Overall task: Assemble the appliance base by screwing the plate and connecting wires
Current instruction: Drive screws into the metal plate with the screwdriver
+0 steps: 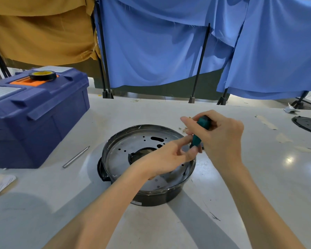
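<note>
One appliance base (151, 194), round and black, stands on the white worktop (151, 112) in the middle of the view. One metal plate (131, 146) with many small holes lies inside its rim.

Two hands work at the 3 o'clock edge of the plate. The right hand (223, 135) grips the teal handle of one screwdriver (200, 131), which stands nearly upright and leans a little to 1 o'clock. Its fingers are curled round the handle, and one finger sticks out toward 10 o'clock. The left hand (167, 159) reaches across the plate, and its fingers (191, 151) pinch the lower end of the screwdriver. The tip is hidden behind them, so I cannot tell if it touches the plate.

From the base, a few small screws (184, 129) lie near at 1 o'clock. One thin metal rod (75, 157) lies at 9 o'clock. One blue toolbox (34, 119) stands at 10 o'clock, with one roll of black tape (42, 75) on its lid. One black disc (308, 125) lies well apart at 2 o'clock, cut by the frame edge.
</note>
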Demonstrator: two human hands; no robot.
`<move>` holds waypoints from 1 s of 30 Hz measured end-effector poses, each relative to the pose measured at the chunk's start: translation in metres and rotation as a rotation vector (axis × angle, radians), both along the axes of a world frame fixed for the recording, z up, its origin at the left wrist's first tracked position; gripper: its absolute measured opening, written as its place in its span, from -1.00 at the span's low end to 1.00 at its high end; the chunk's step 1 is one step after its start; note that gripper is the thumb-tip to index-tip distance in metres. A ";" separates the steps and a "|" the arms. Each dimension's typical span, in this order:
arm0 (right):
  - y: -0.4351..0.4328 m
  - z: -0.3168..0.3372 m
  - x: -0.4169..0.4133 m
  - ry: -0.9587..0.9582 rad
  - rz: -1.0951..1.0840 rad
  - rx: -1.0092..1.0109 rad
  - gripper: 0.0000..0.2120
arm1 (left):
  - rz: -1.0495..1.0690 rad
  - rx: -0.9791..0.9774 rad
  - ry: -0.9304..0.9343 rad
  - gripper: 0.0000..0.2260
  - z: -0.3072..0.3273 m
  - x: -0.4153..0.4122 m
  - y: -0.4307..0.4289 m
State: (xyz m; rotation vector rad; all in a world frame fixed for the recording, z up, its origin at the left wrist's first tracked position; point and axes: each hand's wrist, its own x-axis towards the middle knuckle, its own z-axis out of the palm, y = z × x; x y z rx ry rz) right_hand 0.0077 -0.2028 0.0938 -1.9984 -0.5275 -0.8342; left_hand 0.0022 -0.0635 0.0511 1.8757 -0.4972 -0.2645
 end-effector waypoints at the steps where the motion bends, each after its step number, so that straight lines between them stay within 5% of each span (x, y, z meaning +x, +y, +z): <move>1: 0.006 -0.001 0.001 -0.040 -0.067 -0.022 -0.60 | -0.005 0.007 0.004 -0.66 0.000 0.000 0.000; 3: 0.012 0.001 0.002 -0.025 -0.086 -0.025 -0.53 | -0.006 0.004 0.024 -0.65 0.002 -0.001 0.002; 8: -0.014 0.010 0.005 0.321 0.495 0.156 -0.76 | -0.035 0.006 0.033 -0.79 0.004 0.000 0.003; 11: -0.013 0.005 0.005 0.210 0.339 0.164 -0.85 | -0.041 -0.008 0.013 -0.82 0.003 -0.001 0.002; 15: 0.008 -0.008 0.002 -0.067 -0.128 0.056 -0.64 | -0.039 -0.007 0.021 -0.62 0.000 0.001 0.000; 17: 0.008 -0.007 0.000 0.000 -0.049 0.069 -0.64 | -0.027 -0.021 0.042 -0.62 -0.001 0.001 0.001; 21: -0.012 -0.002 0.003 0.324 0.506 0.183 -0.68 | -0.016 -0.003 0.043 -0.78 0.004 -0.001 0.004; 24: -0.010 -0.005 0.003 0.202 0.383 0.231 -0.84 | -0.024 -0.013 0.005 -0.75 0.002 -0.001 0.002; 28: 0.014 -0.009 0.000 0.061 0.047 0.246 -0.62 | -0.010 -0.008 -0.003 -0.71 -0.002 0.001 0.002; 30: 0.013 -0.006 0.000 0.104 0.090 0.209 -0.60 | 0.008 -0.024 0.022 -0.76 -0.002 0.000 0.002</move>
